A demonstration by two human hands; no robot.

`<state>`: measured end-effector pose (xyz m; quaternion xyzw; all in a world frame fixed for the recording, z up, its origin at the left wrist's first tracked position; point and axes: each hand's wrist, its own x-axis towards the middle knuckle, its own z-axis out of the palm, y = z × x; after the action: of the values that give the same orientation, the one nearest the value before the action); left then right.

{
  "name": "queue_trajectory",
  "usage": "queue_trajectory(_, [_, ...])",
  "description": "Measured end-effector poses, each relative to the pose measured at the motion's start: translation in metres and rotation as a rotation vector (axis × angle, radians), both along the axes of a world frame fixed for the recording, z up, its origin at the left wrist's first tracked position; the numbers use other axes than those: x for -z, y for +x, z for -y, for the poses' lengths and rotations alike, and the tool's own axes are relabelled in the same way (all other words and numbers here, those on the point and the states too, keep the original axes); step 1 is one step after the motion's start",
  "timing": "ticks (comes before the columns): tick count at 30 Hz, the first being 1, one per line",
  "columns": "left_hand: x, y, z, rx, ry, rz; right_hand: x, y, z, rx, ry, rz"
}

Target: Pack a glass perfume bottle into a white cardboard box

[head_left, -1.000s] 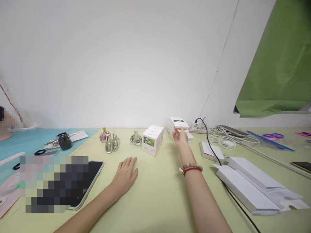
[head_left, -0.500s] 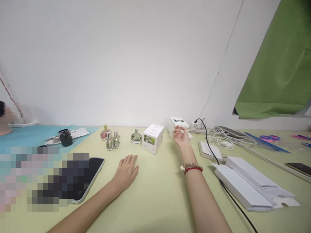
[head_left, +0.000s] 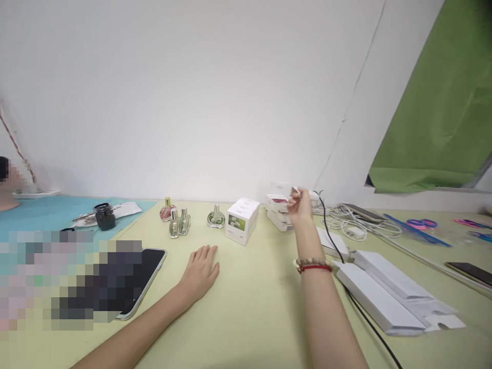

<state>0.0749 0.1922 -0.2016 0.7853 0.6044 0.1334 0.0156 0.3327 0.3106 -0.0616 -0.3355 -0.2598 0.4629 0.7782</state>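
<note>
My left hand (head_left: 199, 274) rests flat on the table, fingers spread, with nothing in it. To the far right of it, my right hand (head_left: 300, 206) is raised with curled fingers around a white carton (head_left: 295, 190), mostly hidden behind the hand and blurred. Just left of this hand stands a stack of flat white cartons (head_left: 277, 210), the top one with a reddish picture. A row of upright white boxes (head_left: 239, 225) with a green flower picture stands between the hands. Small glass perfume bottles stand further left, among them a green one (head_left: 216, 217) and a pink one (head_left: 167, 211).
A phone (head_left: 144, 282) lies left of my left hand. On a blue mat (head_left: 23, 218) stands a dark jar (head_left: 104, 217). At right are unfolded white cartons (head_left: 384, 302), a black cable (head_left: 365, 318), tangled white cables (head_left: 349, 225) and scissors (head_left: 422, 224).
My right hand has moved right and its fingers have curled in. The green-pictured carton has left the top of the stack, uncovering a reddish one. My left hand stays put.
</note>
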Motion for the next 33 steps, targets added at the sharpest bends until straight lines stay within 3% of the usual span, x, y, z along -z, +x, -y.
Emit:
queue_trajectory(2, [0.0, -0.001, 0.0, -0.004, -0.004, 0.031, -0.024, -0.01, 0.016, 0.027, 0.131, 0.065])
queue_trajectory(5, [0.003, -0.004, 0.0, -0.004, -0.007, 0.125, -0.047, -0.033, 0.043, 0.03, 0.283, 0.439])
queue_trajectory(9, [0.011, -0.005, -0.003, -0.054, 0.182, 0.309, -0.05, -0.065, 0.072, -0.084, 0.221, 1.274])
queue_trajectory(11, [0.011, -0.004, -0.005, -0.092, 0.351, 0.408, -0.046, -0.08, 0.081, -0.098, 0.217, 1.541])
queue_trajectory(14, [0.007, 0.0, -0.005, -0.114, 0.524, 0.533, -0.04, -0.1, 0.089, -0.194, 0.335, 1.648])
queue_trajectory(18, [-0.001, 0.003, -0.002, -0.133, 0.56, 0.644, -0.032, -0.117, 0.093, -0.351, 0.392, 1.801])
queue_trajectory(23, [-0.007, 0.005, 0.003, -0.087, 0.417, 0.812, -0.026, -0.12, 0.097, -0.764, 0.365, 1.679])
queue_trajectory(26, [-0.009, 0.006, 0.005, -0.03, 0.237, 0.97, -0.032, -0.114, 0.096, -0.835, 0.349, 1.582])
queue_trajectory(28, [-0.009, 0.006, 0.005, -0.034, 0.159, 1.03, -0.035, -0.103, 0.088, -0.77, 0.301, 1.535])
queue_trajectory(30, [-0.009, 0.005, 0.005, -0.014, 0.131, 1.061, -0.035, -0.082, 0.073, -0.597, 0.221, 1.535])
queue_trajectory(32, [-0.008, 0.005, 0.005, 0.015, 0.129, 1.042, -0.029, -0.053, 0.054, -0.268, 0.079, 1.629])
queue_trajectory(33, [-0.009, 0.004, 0.005, 0.028, 0.145, 1.007, -0.024, -0.036, 0.045, -0.153, -0.064, 1.696])
